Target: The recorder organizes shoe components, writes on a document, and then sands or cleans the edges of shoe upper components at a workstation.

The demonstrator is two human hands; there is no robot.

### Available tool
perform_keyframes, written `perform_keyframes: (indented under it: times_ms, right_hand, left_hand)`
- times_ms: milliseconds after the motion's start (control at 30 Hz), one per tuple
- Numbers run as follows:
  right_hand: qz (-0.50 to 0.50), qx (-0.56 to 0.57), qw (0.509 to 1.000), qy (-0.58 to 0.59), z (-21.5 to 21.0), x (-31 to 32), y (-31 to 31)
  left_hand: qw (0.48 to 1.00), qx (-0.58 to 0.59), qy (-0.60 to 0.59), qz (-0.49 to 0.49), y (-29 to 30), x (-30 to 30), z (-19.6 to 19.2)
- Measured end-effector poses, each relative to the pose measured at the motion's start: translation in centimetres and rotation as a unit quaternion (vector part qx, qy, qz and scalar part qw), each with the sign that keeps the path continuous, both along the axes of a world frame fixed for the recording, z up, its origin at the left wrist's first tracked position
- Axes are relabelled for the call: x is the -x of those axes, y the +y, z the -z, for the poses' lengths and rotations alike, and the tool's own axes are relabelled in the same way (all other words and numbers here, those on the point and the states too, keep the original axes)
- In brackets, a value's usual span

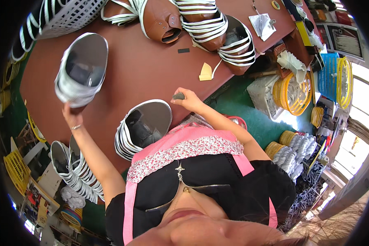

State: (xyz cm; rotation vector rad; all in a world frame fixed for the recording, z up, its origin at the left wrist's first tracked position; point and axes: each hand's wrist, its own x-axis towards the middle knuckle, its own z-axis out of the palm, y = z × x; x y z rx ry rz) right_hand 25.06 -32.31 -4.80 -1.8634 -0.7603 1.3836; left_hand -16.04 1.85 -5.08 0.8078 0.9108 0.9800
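My left hand point(73, 116) grips the near end of a stack of shoe uppers point(86, 61) over the left of the table. The stack has a dark grey lining and white edges, and its near end is smeared by motion. My right hand point(187, 101) is closed around a small dark grey lump point(179, 96) above the table's near edge; its kind I cannot make out. Between my arms, against my pink apron point(180, 141), another nested stack of uppers point(147, 123) with dark lining and white rims lies on the table.
Brown uppers with white edging point(162, 18) line the table's far side, near a white plastic basket point(76, 18). A yellow paper piece point(206, 71), a dark strip point(183, 51) and a notepad point(262, 25) lie on the reddish-brown table point(131, 69). Yellow baskets point(293, 94) stand right.
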Motion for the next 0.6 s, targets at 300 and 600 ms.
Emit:
perform_keyframes:
  times_ms: [300,600]
  right_hand:
    - [0.067,-0.105,0.988,-0.092,-4.8,-14.7,1.7]
    - [-0.484,0.089,0.764,-0.418,-5.0,-32.0,3.3]
  left_hand:
    - [0.888,0.289,0.272,-0.230,-5.9,6.7,7.5]
    - [0.963,0.153,0.191,0.114,-21.7,-33.4,-2.5]
